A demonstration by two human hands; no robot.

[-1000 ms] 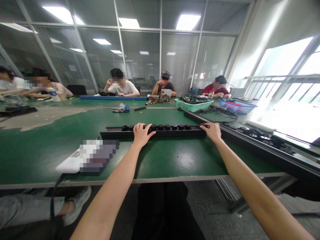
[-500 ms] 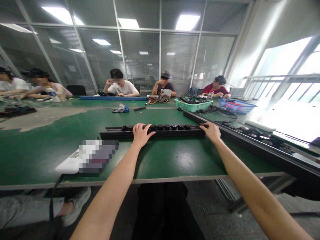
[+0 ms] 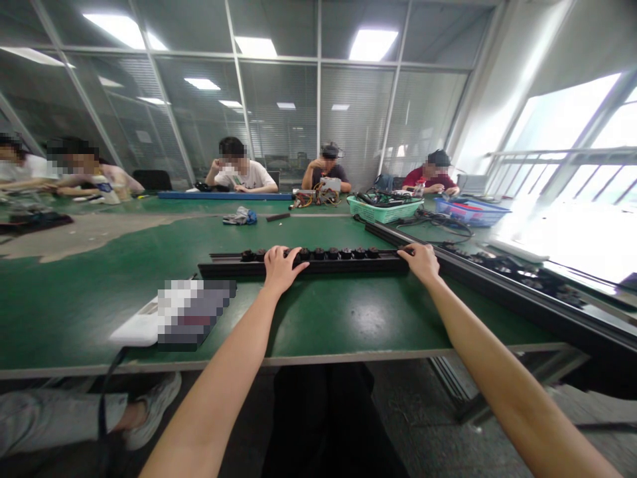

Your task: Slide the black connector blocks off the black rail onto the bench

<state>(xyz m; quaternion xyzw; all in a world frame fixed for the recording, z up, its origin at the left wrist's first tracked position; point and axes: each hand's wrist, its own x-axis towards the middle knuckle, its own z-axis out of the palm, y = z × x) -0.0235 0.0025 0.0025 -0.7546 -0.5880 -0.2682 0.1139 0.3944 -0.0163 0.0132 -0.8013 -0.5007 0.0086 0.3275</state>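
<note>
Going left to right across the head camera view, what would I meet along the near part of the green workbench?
A blurred white-and-grey item, left hand, right hand, long dark rail.

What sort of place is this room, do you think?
Probably an electronics assembly workshop: long green-topped workbenches, a green plastic basket of cables, and seated workers around wired electronic parts.
</note>
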